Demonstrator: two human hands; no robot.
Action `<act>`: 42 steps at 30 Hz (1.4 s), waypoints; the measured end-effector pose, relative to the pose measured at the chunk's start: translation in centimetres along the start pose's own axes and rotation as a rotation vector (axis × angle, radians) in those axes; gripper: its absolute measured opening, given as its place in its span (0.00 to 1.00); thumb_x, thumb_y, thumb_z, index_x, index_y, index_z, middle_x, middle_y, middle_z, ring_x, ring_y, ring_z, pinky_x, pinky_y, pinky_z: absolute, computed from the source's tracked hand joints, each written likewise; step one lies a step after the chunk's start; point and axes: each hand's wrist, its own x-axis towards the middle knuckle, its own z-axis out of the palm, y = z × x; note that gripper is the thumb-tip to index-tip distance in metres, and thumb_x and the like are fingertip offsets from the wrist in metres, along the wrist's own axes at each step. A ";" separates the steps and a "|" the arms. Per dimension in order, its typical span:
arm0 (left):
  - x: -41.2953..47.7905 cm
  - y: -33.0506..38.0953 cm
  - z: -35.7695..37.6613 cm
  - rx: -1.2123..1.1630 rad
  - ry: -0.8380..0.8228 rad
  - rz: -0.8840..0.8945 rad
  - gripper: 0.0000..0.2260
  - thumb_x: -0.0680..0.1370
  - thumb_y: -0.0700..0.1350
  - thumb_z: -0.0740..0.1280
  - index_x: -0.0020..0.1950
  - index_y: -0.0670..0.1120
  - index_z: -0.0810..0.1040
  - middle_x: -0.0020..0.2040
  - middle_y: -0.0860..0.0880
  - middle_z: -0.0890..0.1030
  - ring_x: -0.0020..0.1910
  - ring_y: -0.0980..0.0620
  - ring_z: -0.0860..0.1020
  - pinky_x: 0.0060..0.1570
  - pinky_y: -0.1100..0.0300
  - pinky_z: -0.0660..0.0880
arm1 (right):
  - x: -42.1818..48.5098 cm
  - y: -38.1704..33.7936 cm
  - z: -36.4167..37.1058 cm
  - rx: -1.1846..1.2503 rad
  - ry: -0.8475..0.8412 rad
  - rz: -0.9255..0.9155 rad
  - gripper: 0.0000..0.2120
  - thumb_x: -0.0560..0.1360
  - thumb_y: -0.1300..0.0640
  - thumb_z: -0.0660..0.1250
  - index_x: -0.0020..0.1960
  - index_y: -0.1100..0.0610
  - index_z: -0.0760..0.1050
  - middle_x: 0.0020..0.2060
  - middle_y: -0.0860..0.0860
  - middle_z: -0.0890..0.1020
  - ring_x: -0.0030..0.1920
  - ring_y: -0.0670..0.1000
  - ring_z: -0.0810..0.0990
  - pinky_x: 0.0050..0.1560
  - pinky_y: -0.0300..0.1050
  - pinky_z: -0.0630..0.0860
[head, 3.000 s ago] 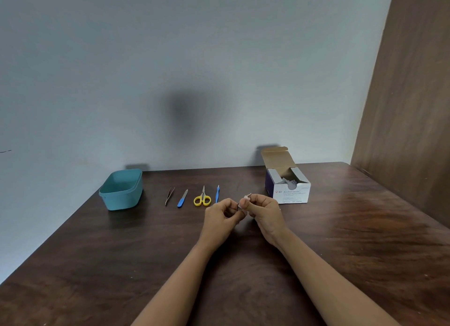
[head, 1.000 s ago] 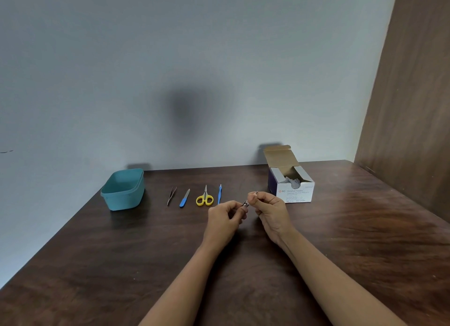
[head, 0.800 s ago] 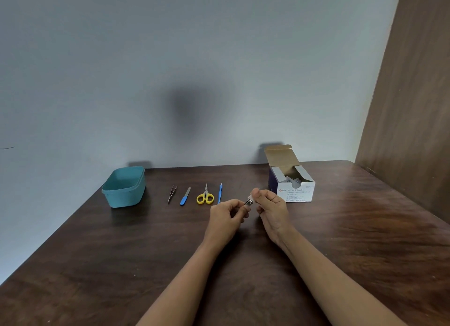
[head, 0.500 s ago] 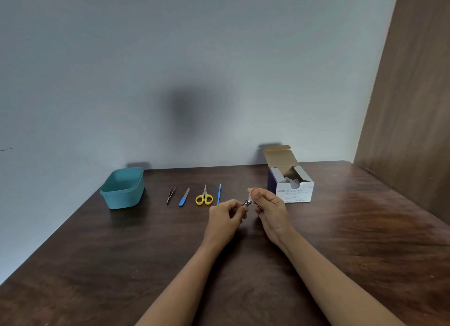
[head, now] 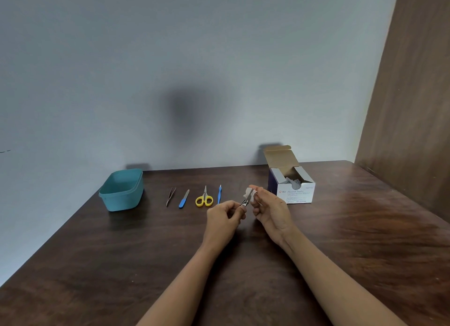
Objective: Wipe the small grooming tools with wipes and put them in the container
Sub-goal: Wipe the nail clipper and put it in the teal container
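Dark wood worktop (head: 365,240) against a pale grey-blue wall, brown panel on the right. Person's two bare arms reach in from the bottom edge.

Left hand (head: 222,216): grip pressed together on the lower end of a small metal tool (head: 246,199), prob. a nail clipper, too small to be sure. It's held above the worktop, tilted up to the right. Right hand (head: 270,208): fingertips pinch a white wipe (head: 249,193) against the tool's upper end. Judging by that, the wiping of this piece is under way.

Progress: early. Teal container (head: 121,191) sits far left near the wall; from this angle its inside looks empty, so nothing seems put away yet. Left to do, as I read it: finish this tool, drop it in, then wipe the other four and put them in too.

Count:
- tools in a row btwn container and hands: 4, i.e. tweezers (head: 171,195), blue-handled file (head: 183,198), yellow-handled scissors (head: 204,198), thin blue tool (head: 219,194)
- tools in hand: 1, so 5 total
- containers: 1
- box of alcohol swabs (head: 295,194): 1, lid open, just right of the right hand
- wipes out: 1
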 end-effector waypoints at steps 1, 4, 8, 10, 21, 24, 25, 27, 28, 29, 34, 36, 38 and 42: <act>0.0 0.0 0.0 -0.003 0.004 -0.001 0.05 0.77 0.44 0.68 0.42 0.49 0.82 0.34 0.54 0.82 0.32 0.63 0.78 0.37 0.69 0.76 | 0.1 -0.1 0.0 0.025 0.008 0.022 0.09 0.76 0.60 0.64 0.48 0.60 0.83 0.36 0.53 0.80 0.34 0.45 0.73 0.35 0.37 0.67; 0.0 -0.1 0.0 -0.005 0.010 -0.007 0.05 0.77 0.44 0.68 0.43 0.49 0.82 0.34 0.54 0.82 0.33 0.63 0.78 0.37 0.69 0.76 | 0.0 -0.2 0.1 0.046 0.018 0.031 0.12 0.76 0.66 0.60 0.47 0.60 0.83 0.35 0.53 0.83 0.33 0.45 0.75 0.37 0.37 0.68; 0.0 -0.1 0.0 -0.026 0.015 -0.018 0.05 0.77 0.44 0.68 0.43 0.48 0.83 0.35 0.53 0.83 0.33 0.63 0.77 0.37 0.70 0.75 | 0.0 0.0 0.2 0.029 0.037 -0.003 0.12 0.73 0.72 0.63 0.48 0.61 0.81 0.36 0.54 0.84 0.31 0.45 0.77 0.32 0.34 0.72; 0.0 -0.1 0.0 -0.029 0.017 -0.023 0.05 0.77 0.45 0.68 0.43 0.48 0.83 0.35 0.53 0.83 0.33 0.63 0.78 0.37 0.69 0.76 | 0.1 0.2 0.2 0.034 0.044 -0.012 0.10 0.72 0.73 0.66 0.47 0.61 0.81 0.37 0.54 0.85 0.31 0.45 0.78 0.31 0.34 0.73; -0.3 0.3 -0.1 -0.010 -0.024 0.013 0.05 0.77 0.44 0.68 0.42 0.48 0.82 0.34 0.54 0.82 0.30 0.64 0.75 0.35 0.71 0.73 | -0.1 0.4 0.1 -0.056 0.012 -0.032 0.07 0.72 0.68 0.68 0.47 0.61 0.80 0.33 0.48 0.83 0.30 0.41 0.75 0.30 0.33 0.69; -0.4 0.4 -0.1 -0.002 -0.014 0.011 0.05 0.77 0.45 0.68 0.42 0.50 0.81 0.34 0.54 0.81 0.31 0.64 0.75 0.35 0.71 0.74 | -0.1 0.5 0.2 -0.095 -0.010 -0.036 0.06 0.73 0.68 0.68 0.47 0.61 0.80 0.33 0.47 0.83 0.32 0.42 0.75 0.31 0.32 0.68; -0.4 0.3 -0.1 -0.003 -0.009 0.011 0.05 0.77 0.45 0.68 0.42 0.50 0.81 0.34 0.54 0.81 0.30 0.64 0.75 0.35 0.71 0.74 | -0.1 0.5 0.2 -0.099 -0.011 -0.037 0.05 0.72 0.68 0.68 0.46 0.61 0.81 0.34 0.47 0.83 0.33 0.42 0.75 0.31 0.32 0.68; -0.4 0.3 -0.1 0.002 -0.007 0.010 0.05 0.77 0.45 0.68 0.41 0.50 0.81 0.34 0.54 0.81 0.31 0.64 0.75 0.35 0.71 0.74 | -0.1 0.6 0.1 -0.098 -0.012 -0.041 0.06 0.71 0.68 0.69 0.43 0.59 0.82 0.36 0.47 0.83 0.35 0.43 0.76 0.32 0.32 0.68; -0.4 0.3 -0.2 0.008 -0.009 0.009 0.05 0.77 0.45 0.68 0.42 0.50 0.81 0.34 0.55 0.81 0.31 0.64 0.76 0.35 0.71 0.74 | -0.1 0.5 0.1 -0.101 -0.018 -0.045 0.06 0.70 0.67 0.70 0.41 0.57 0.83 0.36 0.48 0.83 0.36 0.43 0.76 0.32 0.33 0.69; -0.4 0.3 -0.2 0.012 -0.012 0.010 0.05 0.77 0.45 0.68 0.42 0.50 0.81 0.34 0.55 0.81 0.31 0.64 0.76 0.35 0.71 0.74 | -0.2 0.4 0.0 -0.111 -0.027 -0.052 0.06 0.68 0.66 0.71 0.41 0.56 0.83 0.36 0.48 0.83 0.36 0.43 0.76 0.33 0.33 0.69; -0.4 0.2 -0.2 0.010 -0.016 0.010 0.05 0.77 0.45 0.68 0.42 0.49 0.82 0.34 0.54 0.81 0.31 0.64 0.76 0.35 0.71 0.74 | -0.4 0.4 0.0 -0.152 -0.059 -0.096 0.08 0.68 0.67 0.71 0.45 0.57 0.80 0.36 0.49 0.84 0.36 0.43 0.79 0.34 0.34 0.72; -0.4 0.2 -0.2 0.010 -0.016 0.007 0.05 0.77 0.45 0.68 0.42 0.48 0.82 0.34 0.54 0.82 0.31 0.64 0.76 0.35 0.72 0.73 | -0.4 0.4 0.0 -0.134 -0.052 -0.107 0.09 0.70 0.70 0.69 0.47 0.59 0.79 0.35 0.49 0.84 0.35 0.43 0.80 0.34 0.33 0.73; -0.4 0.2 -0.1 0.011 -0.015 0.009 0.06 0.77 0.44 0.68 0.41 0.48 0.82 0.34 0.53 0.82 0.30 0.64 0.75 0.34 0.72 0.72 | -0.5 0.3 0.0 -0.124 -0.047 -0.114 0.10 0.70 0.72 0.68 0.49 0.61 0.78 0.35 0.50 0.85 0.36 0.43 0.81 0.36 0.34 0.75; -0.4 0.2 -0.1 0.021 -0.022 0.008 0.06 0.77 0.44 0.68 0.41 0.47 0.82 0.34 0.52 0.82 0.30 0.64 0.75 0.34 0.72 0.72 | -0.4 0.1 0.1 -0.059 -0.045 -0.126 0.13 0.69 0.75 0.66 0.50 0.62 0.78 0.35 0.52 0.85 0.37 0.46 0.83 0.38 0.36 0.78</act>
